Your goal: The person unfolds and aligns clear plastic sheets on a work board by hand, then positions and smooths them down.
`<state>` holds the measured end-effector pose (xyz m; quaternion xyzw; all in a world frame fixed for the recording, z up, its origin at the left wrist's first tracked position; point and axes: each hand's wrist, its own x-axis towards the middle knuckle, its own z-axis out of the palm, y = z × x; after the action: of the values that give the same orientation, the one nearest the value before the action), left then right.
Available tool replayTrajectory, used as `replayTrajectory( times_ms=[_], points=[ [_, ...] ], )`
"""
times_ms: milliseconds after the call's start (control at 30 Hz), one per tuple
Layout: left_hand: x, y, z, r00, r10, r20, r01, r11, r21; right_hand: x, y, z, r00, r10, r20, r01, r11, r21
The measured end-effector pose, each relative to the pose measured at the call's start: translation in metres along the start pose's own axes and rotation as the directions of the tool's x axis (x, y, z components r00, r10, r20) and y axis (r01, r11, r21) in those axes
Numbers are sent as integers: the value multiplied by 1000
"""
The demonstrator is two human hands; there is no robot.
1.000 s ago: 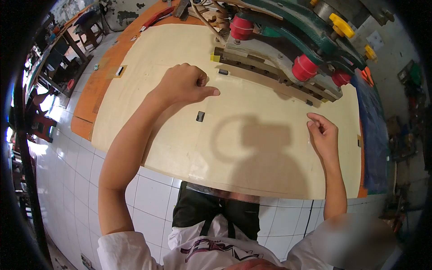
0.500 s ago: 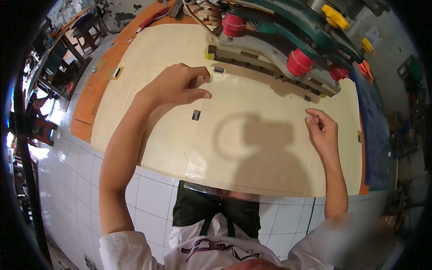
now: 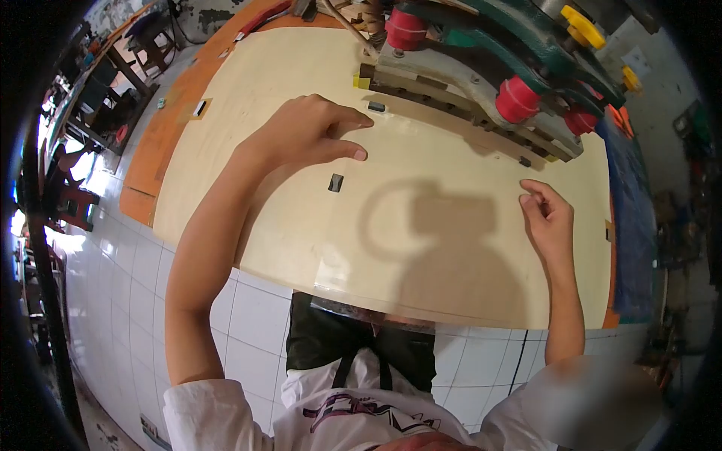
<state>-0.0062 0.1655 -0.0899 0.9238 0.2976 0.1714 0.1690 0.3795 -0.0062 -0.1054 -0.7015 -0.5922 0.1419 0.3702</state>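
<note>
My left hand [image 3: 314, 131] hovers over or rests on a large cream sheet [image 3: 301, 240], its thumb and index finger apart and nothing visible between them. Near its index fingertip sits a small dark block [image 3: 376, 107]. A second dark piece [image 3: 335, 183] lies on the sheet below that hand. On the other side my right hand [image 3: 549, 213] has loosely curled fingers, with a small gap between thumb and index. It appears to hold nothing. Just above it is another dark block [image 3: 525, 161], close to the machine's long bar [image 3: 444, 101].
A green machine frame [image 3: 489, 49] with red cylindrical parts [image 3: 517, 99] and a yellow knob [image 3: 583, 28] overhangs the sheet's far side. The orange table [image 3: 139, 188] shows at the left. Blue sheeting [image 3: 630, 218] hangs at the right. A red-handled tool [image 3: 263, 19] lies at the back.
My left index finger has straightened toward the dark block, and its gap to the thumb is wider. My right hand keeps nearly the same pose. The whole view has shifted slightly.
</note>
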Motion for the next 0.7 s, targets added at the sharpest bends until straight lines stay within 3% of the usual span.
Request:
replayTrajectory(
  times_ms=[100, 367, 700],
  points=[
    [0, -1, 2, 999, -25, -31, 25, 1000, 13, 0, -2, 1, 1000, 2, 1, -2, 1000, 3],
    [1, 9, -6, 991, -121, 60, 120, 993, 11, 1, 2, 1, 1000, 28, 11, -29, 999, 38],
    [2, 8, -5, 993, -112, 41, 112, 994, 20, 1, -1, 0, 998, 49, 26, -50, 997, 53]
  ],
)
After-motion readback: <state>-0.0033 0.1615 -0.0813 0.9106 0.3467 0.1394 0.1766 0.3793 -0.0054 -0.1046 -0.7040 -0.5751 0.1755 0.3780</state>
